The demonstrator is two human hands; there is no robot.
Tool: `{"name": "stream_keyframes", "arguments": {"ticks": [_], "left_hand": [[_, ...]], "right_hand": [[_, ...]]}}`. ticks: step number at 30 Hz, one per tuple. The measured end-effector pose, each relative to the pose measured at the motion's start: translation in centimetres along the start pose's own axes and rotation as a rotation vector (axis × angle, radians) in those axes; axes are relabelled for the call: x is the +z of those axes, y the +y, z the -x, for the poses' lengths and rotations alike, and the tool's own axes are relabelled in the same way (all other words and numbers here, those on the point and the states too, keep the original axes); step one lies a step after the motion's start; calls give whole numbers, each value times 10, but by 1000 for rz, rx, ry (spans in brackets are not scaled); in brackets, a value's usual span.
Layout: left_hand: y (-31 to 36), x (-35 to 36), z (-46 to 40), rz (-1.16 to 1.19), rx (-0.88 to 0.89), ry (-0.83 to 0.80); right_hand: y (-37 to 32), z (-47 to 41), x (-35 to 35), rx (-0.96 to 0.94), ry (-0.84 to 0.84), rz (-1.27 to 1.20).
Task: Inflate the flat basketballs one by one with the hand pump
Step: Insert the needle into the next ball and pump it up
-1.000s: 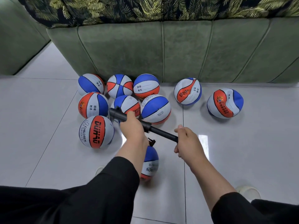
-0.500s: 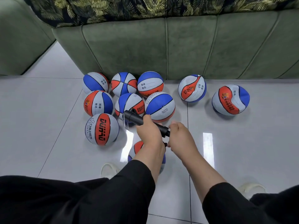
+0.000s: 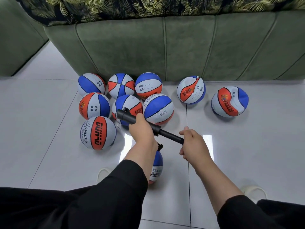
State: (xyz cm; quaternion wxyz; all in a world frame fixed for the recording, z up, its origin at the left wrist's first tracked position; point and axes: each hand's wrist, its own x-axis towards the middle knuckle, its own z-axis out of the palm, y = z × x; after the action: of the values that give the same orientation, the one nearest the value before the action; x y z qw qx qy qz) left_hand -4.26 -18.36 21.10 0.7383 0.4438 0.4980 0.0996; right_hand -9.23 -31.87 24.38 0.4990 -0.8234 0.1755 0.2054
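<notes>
A black hand pump (image 3: 166, 134) lies slanted between my hands above the floor. My left hand (image 3: 142, 129) grips its barrel. My right hand (image 3: 193, 146) grips the handle end, and the rod shows drawn out between them. A short hose drops from the pump to a blue, white and orange basketball (image 3: 156, 169), mostly hidden under my left forearm. Several round balls (image 3: 98, 133) cluster at the left by the sofa. Two dented balls lie to the right, one near the sofa (image 3: 191, 90) and one further right (image 3: 229, 101).
A green sofa (image 3: 165, 47) runs across the back, with a leaf-print cover on top. Another green seat (image 3: 18, 38) stands at the far left. Pale tiled floor (image 3: 247, 146) stretches to the right. Two light slippers (image 3: 254, 192) show beside my dark trouser legs.
Half a second ago my hands were pressed together with the pump closed. Now my right hand has pulled the handle out to the right, exposing the rod.
</notes>
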Motion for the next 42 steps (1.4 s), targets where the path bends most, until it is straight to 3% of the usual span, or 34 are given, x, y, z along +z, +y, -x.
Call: {"name": "stream_keyframes", "arguments": {"ticks": [9, 27, 42], "left_hand": [[-17, 11, 33, 15, -8, -18], [-5, 3, 19, 7, 29, 11], [6, 6, 27, -59, 30, -26]], "right_hand": [[-11, -9, 20, 0, 18, -54], [5, -12, 13, 41, 20, -58], [2, -14, 15, -42, -4, -99]]}}
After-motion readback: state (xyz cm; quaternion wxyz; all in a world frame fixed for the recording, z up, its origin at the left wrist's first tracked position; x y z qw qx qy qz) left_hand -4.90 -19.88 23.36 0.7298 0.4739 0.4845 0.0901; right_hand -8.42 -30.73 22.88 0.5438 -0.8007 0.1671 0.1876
